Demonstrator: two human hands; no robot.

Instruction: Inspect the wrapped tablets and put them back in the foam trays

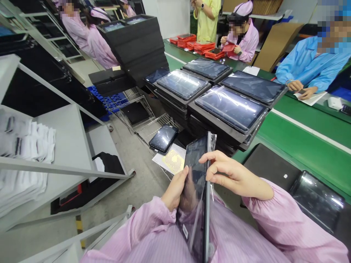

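Observation:
I hold a dark tablet [196, 190] upright on its edge in front of my chest, its glossy screen facing left. My left hand [173, 190] cups the screen side from the left, fingers closed on it. My right hand [233, 175] grips the top right edge, fingers curled and pinching at a thin clear plastic film [212, 142] along that edge. Both my sleeves are pink.
Stacks of black foam trays with wrapped tablets [230, 106] stand ahead beside a green conveyor belt [307, 146]. A wire cart [148, 124] carries another tablet [163, 138] and a paper sheet [171, 160]. White shelves [41, 146] stand on the left. Several co-workers work behind the belt.

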